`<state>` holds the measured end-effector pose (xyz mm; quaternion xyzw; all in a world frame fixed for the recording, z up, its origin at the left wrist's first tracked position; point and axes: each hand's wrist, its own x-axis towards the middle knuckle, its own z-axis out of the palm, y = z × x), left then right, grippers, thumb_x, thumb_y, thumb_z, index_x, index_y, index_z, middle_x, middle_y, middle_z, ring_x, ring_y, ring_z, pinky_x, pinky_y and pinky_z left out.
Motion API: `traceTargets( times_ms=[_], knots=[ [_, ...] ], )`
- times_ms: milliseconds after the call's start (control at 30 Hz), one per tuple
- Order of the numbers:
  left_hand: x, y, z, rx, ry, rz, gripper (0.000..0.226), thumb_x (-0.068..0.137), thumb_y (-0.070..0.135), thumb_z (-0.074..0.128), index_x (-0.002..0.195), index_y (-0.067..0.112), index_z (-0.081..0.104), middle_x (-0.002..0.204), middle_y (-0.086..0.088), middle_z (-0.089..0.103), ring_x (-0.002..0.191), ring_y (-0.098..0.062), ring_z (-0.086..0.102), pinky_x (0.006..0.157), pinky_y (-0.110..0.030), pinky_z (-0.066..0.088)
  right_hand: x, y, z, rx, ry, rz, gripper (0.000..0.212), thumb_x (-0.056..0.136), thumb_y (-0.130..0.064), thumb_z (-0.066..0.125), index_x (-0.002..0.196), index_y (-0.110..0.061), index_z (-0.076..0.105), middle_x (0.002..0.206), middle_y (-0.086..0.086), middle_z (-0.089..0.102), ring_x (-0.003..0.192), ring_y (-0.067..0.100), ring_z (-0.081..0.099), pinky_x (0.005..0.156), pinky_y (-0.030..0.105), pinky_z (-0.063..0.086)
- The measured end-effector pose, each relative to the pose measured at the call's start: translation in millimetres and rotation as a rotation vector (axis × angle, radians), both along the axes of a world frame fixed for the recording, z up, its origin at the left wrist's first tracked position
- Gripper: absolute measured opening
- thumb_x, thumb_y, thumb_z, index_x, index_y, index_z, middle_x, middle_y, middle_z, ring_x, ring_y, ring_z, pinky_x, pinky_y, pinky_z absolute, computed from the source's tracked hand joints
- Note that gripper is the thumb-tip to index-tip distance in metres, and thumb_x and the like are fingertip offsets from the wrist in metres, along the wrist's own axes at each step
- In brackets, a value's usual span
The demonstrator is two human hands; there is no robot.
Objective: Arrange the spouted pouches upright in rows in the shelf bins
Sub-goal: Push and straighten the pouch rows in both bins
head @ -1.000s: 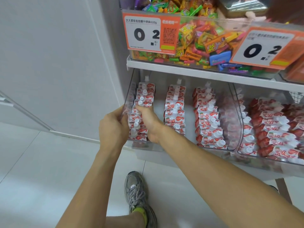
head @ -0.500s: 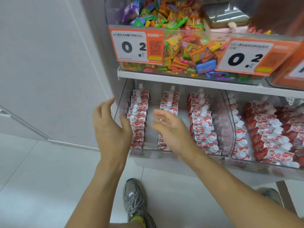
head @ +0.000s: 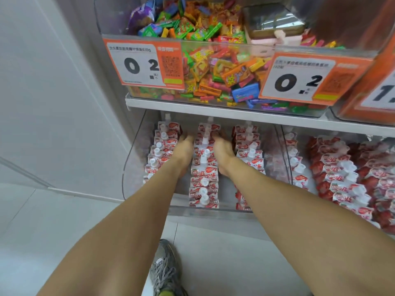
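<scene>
Red-and-white spouted pouches with white caps stand upright in three rows inside a clear shelf bin (head: 130, 159). The left row (head: 159, 154), middle row (head: 204, 178) and right row (head: 248, 146) run front to back. Both my hands reach deep into the bin. My left hand (head: 183, 152) lies in the gap left of the middle row, fingers straight against its side. My right hand (head: 222, 153) lies along the right side of the same row, fingers straight. The fingertips of both hands are partly hidden among the pouches near the back.
A second clear bin (head: 287, 159) to the right holds more pouches (head: 333, 174), packed less evenly. Above, a shelf edge (head: 213, 107) carries bins of loose coloured candies (head: 215, 67) with orange price tags (head: 145, 63). My shoe (head: 164, 272) stands on the pale floor below.
Both hands left the left row, opened, and pushed deeper into the bin, now flanking the middle row. The view moved closer to the shelf.
</scene>
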<state>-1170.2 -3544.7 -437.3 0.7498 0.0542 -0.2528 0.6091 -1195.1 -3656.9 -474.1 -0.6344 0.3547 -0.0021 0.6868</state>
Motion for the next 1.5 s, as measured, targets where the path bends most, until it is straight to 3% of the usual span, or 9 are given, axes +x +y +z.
traceTargets(
  times_ms=[67, 167, 233, 700, 800, 867, 1000, 1367, 1500],
  knots=[
    [3.9, -7.8, -1.8, -0.023, -0.009, -0.028, 0.044, 0.097, 0.042, 0.037, 0.127, 0.015, 0.055, 0.123, -0.008, 0.064, 0.109, -0.025, 0.061, 0.097, -0.039, 0.050, 3.9, 3.5, -3.1, -0.071, 0.010, 0.031, 0.046, 0.083, -0.066, 0.040, 0.103, -0.032, 0.063, 0.108, 0.014, 0.071, 0.099, 0.035, 0.068, 0.095, 0.052, 0.052],
    [5.5, -15.8, -10.5, -0.003, -0.112, -0.123, 0.045, 0.103, 0.038, 0.033, 0.144, 0.022, 0.043, 0.138, -0.003, 0.053, 0.124, -0.022, 0.052, 0.109, -0.038, 0.040, 1.0, 6.9, -3.2, -0.131, -0.032, 0.043, 0.058, 0.089, -0.063, 0.035, 0.142, -0.041, 0.043, 0.118, 0.013, 0.070, 0.101, 0.032, 0.068, 0.094, 0.051, 0.054],
    [8.6, -18.7, -15.6, -0.005, -0.139, -0.133, 0.046, 0.104, 0.036, 0.033, 0.148, 0.025, 0.037, 0.143, -0.003, 0.050, 0.128, -0.021, 0.050, 0.111, -0.038, 0.038, 0.9, 8.1, -1.2, -0.149, -0.059, 0.062, 0.053, 0.099, -0.052, 0.035, 0.150, -0.039, 0.033, 0.129, 0.014, 0.065, 0.108, 0.031, 0.065, 0.098, 0.049, 0.052],
    [10.1, -17.4, -25.2, -0.027, -0.075, -0.165, 0.051, 0.098, 0.051, 0.039, 0.146, 0.034, 0.036, 0.134, -0.011, 0.059, 0.117, -0.029, 0.059, 0.105, -0.044, 0.044, -2.8, 1.2, -0.7, -0.113, -0.082, 0.084, 0.050, 0.102, -0.048, 0.041, 0.151, -0.037, 0.034, 0.129, 0.012, 0.065, 0.110, 0.029, 0.066, 0.101, 0.046, 0.051],
    [9.3, -11.6, -25.9, -0.023, -0.064, -0.136, 0.055, 0.102, 0.044, 0.035, 0.153, 0.026, 0.023, 0.148, -0.009, 0.044, 0.132, -0.027, 0.046, 0.108, -0.031, 0.035, -10.5, 1.3, -0.3, -0.198, -0.048, 0.124, 0.058, 0.102, -0.059, 0.030, 0.155, -0.039, 0.023, 0.152, 0.008, 0.046, 0.133, 0.031, 0.049, 0.112, 0.047, 0.039],
    [7.4, -8.0, -29.2, -0.028, -0.045, -0.120, 0.048, 0.103, 0.040, 0.033, 0.147, 0.021, 0.036, 0.148, -0.008, 0.044, 0.130, -0.026, 0.047, 0.104, -0.031, 0.037, -17.8, 2.3, -5.4, -0.172, -0.055, 0.121, 0.058, 0.104, -0.056, 0.028, 0.157, -0.037, 0.018, 0.158, 0.004, 0.038, 0.142, 0.030, 0.039, 0.117, 0.048, 0.032],
    [-6.5, -12.9, -32.2, 0.027, -0.042, -0.126, 0.048, 0.105, 0.040, 0.030, 0.149, 0.020, 0.031, 0.138, -0.011, 0.052, 0.119, -0.027, 0.054, 0.091, -0.030, 0.043, -23.0, 9.9, -7.5, -0.124, -0.090, 0.133, 0.057, 0.105, -0.050, 0.034, 0.157, -0.033, 0.021, 0.152, 0.006, 0.046, 0.138, 0.028, 0.046, 0.115, 0.045, 0.037],
    [-5.6, 0.1, -30.3, -0.005, -0.013, -0.128, 0.057, 0.102, 0.042, 0.037, 0.154, 0.023, 0.021, 0.146, -0.007, 0.046, 0.126, -0.027, 0.052, 0.105, -0.036, 0.043, -25.9, 10.9, 12.4, -0.183, -0.041, 0.019, 0.058, 0.101, -0.049, 0.038, 0.154, -0.027, 0.030, 0.153, 0.007, 0.044, 0.135, 0.032, 0.046, 0.113, 0.046, 0.037],
    [-4.0, -8.2, -17.0, -0.078, -0.040, -0.108, 0.060, 0.095, 0.044, 0.043, 0.150, 0.023, 0.033, 0.137, -0.001, 0.052, 0.118, -0.019, 0.054, 0.101, -0.032, 0.042, 0.3, -0.8, 0.7, -0.134, -0.023, 0.016, 0.056, 0.086, -0.054, 0.041, 0.135, -0.029, 0.053, 0.126, 0.011, 0.066, 0.108, 0.033, 0.065, 0.099, 0.051, 0.051]
  ],
)
